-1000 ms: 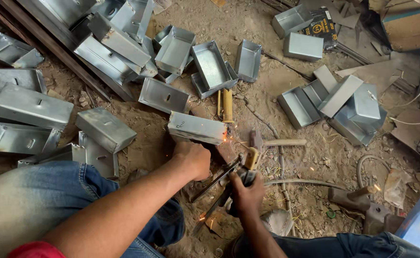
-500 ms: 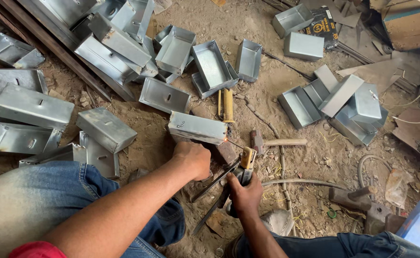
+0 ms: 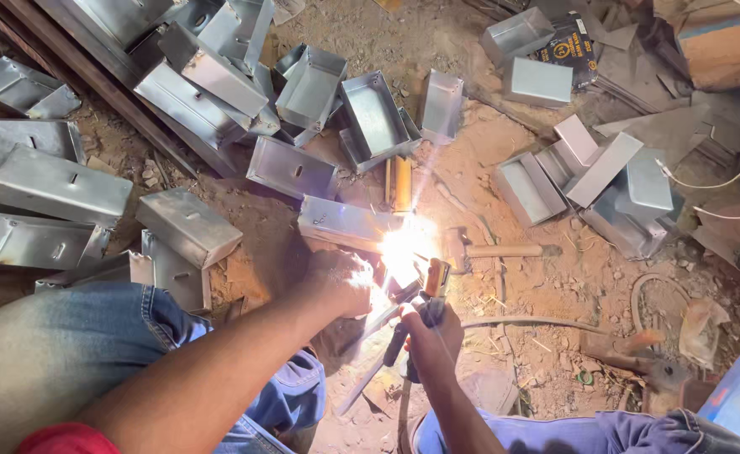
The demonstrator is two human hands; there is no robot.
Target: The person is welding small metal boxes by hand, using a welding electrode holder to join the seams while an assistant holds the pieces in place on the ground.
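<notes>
A grey sheet-metal box (image 3: pixel 345 223) lies on the dirt floor in front of me. My left hand (image 3: pixel 339 282) presses down at its near edge. My right hand (image 3: pixel 431 335) grips a welding electrode holder (image 3: pixel 425 298) with dark and orange handles, its tip at the box's right end. A bright white arc (image 3: pixel 404 245) flares there and hides the joint. A cable (image 3: pixel 521 321) trails from the holder to the right.
Several more grey metal boxes lie in heaps at left (image 3: pixel 59 189), top middle (image 3: pixel 370 118) and right (image 3: pixel 605 181). A wooden-handled hammer (image 3: pixel 492 250) lies just right of the arc. Long steel bars (image 3: pixel 92 76) run along the top left. My blue-jeaned knees frame the bottom.
A small spark a second ago died out, and now a large bright arc burns at the box's right end. Both hands stay almost where they were.
</notes>
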